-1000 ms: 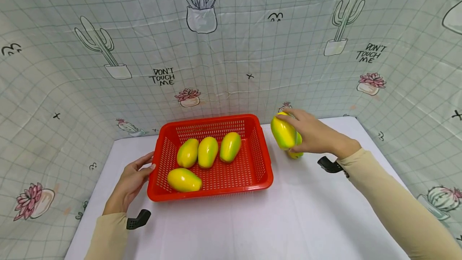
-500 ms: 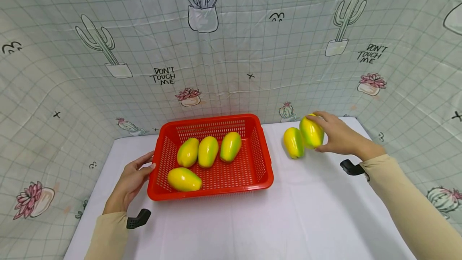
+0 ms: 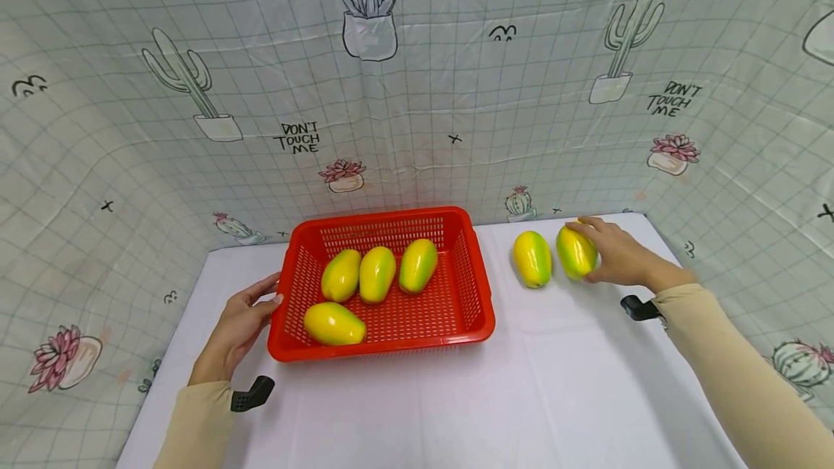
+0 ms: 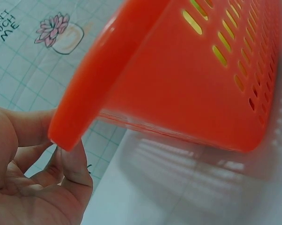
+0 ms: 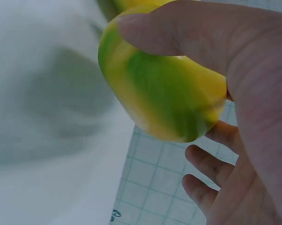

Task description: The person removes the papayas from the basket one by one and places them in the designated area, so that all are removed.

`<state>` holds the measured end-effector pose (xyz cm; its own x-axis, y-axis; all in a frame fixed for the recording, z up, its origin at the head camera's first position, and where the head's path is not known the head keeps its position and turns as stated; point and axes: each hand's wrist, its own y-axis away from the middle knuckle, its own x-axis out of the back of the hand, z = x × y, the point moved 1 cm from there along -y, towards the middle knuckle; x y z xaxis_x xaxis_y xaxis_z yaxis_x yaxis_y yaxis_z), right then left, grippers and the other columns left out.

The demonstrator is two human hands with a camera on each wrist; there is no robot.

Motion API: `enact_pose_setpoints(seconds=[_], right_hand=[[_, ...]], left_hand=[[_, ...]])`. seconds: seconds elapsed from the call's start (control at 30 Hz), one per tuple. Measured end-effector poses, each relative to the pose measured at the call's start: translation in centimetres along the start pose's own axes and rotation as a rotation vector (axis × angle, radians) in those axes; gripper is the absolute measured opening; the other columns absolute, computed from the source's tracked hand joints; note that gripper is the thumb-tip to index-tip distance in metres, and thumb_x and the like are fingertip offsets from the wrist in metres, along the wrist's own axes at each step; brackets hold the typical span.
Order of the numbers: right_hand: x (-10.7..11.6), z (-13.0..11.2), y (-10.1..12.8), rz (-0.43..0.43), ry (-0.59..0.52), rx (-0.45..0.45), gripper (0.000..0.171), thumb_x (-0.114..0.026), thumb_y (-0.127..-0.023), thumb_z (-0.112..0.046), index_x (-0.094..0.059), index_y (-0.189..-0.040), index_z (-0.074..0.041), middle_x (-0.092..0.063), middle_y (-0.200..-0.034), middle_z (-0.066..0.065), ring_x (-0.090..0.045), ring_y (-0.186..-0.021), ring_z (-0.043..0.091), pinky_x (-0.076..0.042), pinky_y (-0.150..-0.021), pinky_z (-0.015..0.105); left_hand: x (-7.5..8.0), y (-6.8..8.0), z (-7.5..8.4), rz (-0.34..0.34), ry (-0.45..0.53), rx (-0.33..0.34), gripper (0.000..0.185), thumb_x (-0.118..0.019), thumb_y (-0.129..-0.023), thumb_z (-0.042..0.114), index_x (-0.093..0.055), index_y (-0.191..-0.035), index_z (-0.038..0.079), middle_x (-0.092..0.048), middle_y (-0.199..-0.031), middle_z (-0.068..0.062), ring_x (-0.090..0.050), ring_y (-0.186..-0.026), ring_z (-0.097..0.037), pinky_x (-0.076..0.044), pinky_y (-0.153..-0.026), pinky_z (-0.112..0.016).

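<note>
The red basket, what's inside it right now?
Inside the red basket lie four yellow-green fruits: three side by side toward the back and one alone near the front. Its slotted floor shows around them; whatever is beneath each fruit is covered.

"DON'T TOUCH ME" on backdrop sheet (image 3: pixel 417 129)
</note>
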<state>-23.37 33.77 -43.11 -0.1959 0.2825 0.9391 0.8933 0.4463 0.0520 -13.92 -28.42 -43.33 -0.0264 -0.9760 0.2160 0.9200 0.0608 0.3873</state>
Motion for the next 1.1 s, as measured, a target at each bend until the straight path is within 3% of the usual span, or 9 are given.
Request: enact_pose_setpoints(seconds=[0.6, 1.1], right_hand=[[-2.1, 1.1, -0.9, -0.065, -0.003, -0.003, 0.095, -0.091, -0.073, -0.002, -0.041, -0.154, 0.004, -0.032, -0.157, 0.039, -0.036, -0.136, 0.064, -0.031, -0.11, 0.08], [-2.3, 1.2, -1.0, -0.085, -0.003, 0.005, 0.098, -0.093, -0.073, -0.003, -0.039, -0.155, 0.005, -0.028, -0.158, 0.04, -0.032, -0.138, 0.065, -0.031, -0.111, 0.08]], left_hand=[[-0.1, -0.1, -0.1, 0.005, 0.008, 0.006, 0.062, -0.052, -0.112, 0.014, -0.027, -0.168, 0.009, -0.029, -0.165, -0.022, -0.054, -0.12, -0.015, -0.054, -0.089, -0.012], [0.0, -0.1, -0.2, 0.011, 0.01, 0.006, 0.062, -0.052, -0.112, 0.015, -0.027, -0.168, 0.01, -0.029, -0.165, -0.022, -0.052, -0.125, -0.019, -0.054, -0.09, -0.013]])
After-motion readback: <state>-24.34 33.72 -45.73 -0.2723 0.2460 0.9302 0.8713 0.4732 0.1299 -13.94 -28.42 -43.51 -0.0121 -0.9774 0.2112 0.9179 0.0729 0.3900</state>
